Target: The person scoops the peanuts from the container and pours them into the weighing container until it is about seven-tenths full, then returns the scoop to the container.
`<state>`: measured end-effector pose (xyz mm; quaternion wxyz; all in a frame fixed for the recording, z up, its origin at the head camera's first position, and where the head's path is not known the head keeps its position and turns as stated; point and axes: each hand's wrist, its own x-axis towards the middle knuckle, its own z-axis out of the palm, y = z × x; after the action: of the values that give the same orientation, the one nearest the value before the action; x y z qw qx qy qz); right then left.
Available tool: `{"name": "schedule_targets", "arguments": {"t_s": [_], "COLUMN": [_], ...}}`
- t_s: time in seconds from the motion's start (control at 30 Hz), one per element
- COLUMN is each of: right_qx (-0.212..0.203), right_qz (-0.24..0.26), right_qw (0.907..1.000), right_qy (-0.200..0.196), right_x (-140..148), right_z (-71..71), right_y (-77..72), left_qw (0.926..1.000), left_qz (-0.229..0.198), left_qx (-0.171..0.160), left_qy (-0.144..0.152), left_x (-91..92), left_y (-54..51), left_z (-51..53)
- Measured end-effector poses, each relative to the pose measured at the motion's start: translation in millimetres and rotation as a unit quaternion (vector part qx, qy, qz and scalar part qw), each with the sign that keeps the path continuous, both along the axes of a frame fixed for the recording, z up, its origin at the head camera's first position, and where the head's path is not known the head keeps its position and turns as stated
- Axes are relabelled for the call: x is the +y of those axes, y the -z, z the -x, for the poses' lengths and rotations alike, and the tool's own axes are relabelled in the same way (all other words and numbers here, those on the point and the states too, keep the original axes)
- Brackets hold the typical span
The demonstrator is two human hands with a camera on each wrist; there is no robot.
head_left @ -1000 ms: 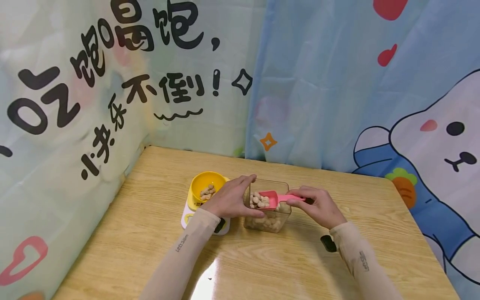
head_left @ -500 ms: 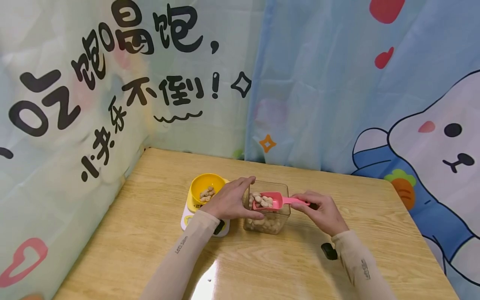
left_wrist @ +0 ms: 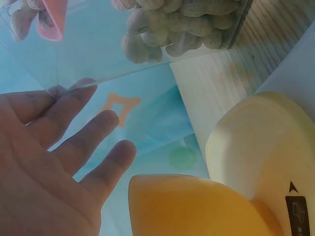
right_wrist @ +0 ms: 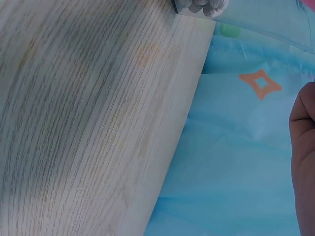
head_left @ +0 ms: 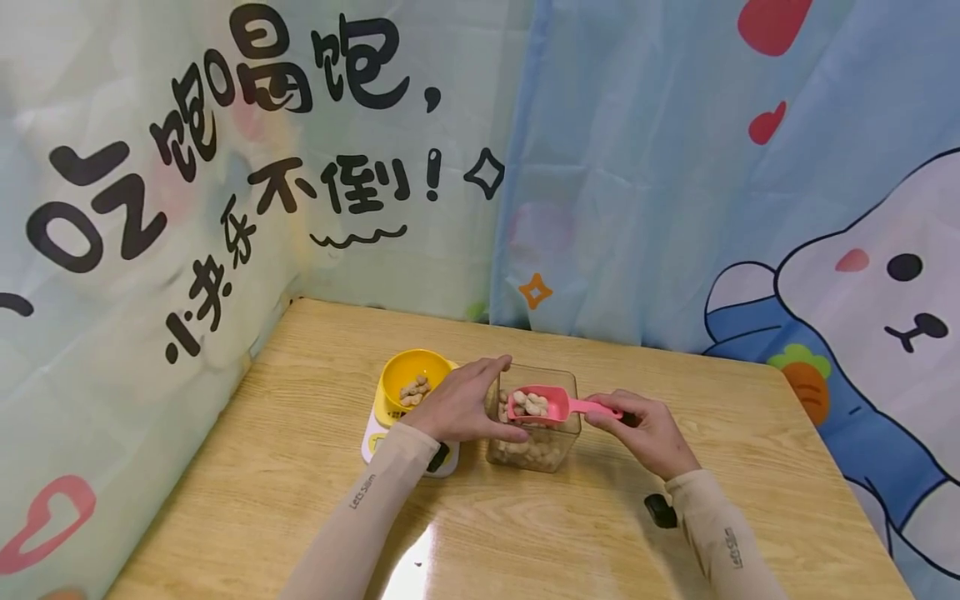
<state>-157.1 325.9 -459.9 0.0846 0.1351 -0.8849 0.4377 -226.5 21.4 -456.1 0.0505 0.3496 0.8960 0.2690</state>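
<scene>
In the head view my right hand (head_left: 647,429) pinches the handle of a pink scoop (head_left: 557,403). Several unshelled peanuts (head_left: 531,404) lie in the scoop, which is over the mouth of a clear plastic container (head_left: 534,457). More peanuts (left_wrist: 182,24) show through the container wall in the left wrist view. My left hand (head_left: 468,404) holds the container's left side, thumb at the front and fingers toward the back. To its left a yellow bowl (head_left: 405,364) with some peanuts sits on a small white-and-yellow scale (head_left: 372,435), partly hidden by that hand.
Everything stands on a wooden table (head_left: 600,533). A printed curtain (head_left: 622,183) hangs along the table's back edge and left side. The bowl and scale stand close beside the container, just behind my left wrist.
The scoop has drawn slightly right and levelled over the container, with peanuts now lying in it. My right hand has shifted a little right along with it. The left hand has stayed put.
</scene>
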Motion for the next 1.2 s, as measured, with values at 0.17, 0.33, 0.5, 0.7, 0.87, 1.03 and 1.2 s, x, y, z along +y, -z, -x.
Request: {"name": "schedule_targets", "arguments": {"t_s": [0.17,0.33,0.5,0.7,0.87,1.03,1.2], "right_qx": [-0.013,-0.017,-0.015,-0.002,0.003,0.004,0.003], "right_qz": [0.005,0.009,0.009,0.013,0.005,0.006,0.015], "right_qw": [0.9999,0.9998,0.9998,0.9998,0.9999,0.9999,0.9998], "right_qy": [-0.003,-0.008,-0.013,-0.018,-0.013,-0.011,-0.01], "right_x": [6,5,3,3,3,3,3], "right_z": [3.0,2.6,2.1,1.3,2.3,1.9,1.7], "right_y": [6.7,6.9,5.8,2.9,3.9,4.8,6.5], "left_qw": [1.0,0.9997,0.9999,0.9986,0.9955,0.9935,0.9905], "left_qz": [0.006,0.013,0.001,-0.014,-0.018,-0.012,-0.013], "left_qx": [0.006,0.018,0.008,0.04,0.074,0.068,0.017], "left_qy": [0.0,0.002,-0.015,-0.033,-0.056,-0.091,-0.136], "left_x": [0.1,-1.7,-11.4,-36.3,-62.0,-90.1,-112.2], "left_y": [-0.8,-1.4,-6.2,-19.5,-26.1,-21.0,-8.2], "left_z": [0.1,0.5,-2.2,-1.0,7.2,15.3,16.8]}}
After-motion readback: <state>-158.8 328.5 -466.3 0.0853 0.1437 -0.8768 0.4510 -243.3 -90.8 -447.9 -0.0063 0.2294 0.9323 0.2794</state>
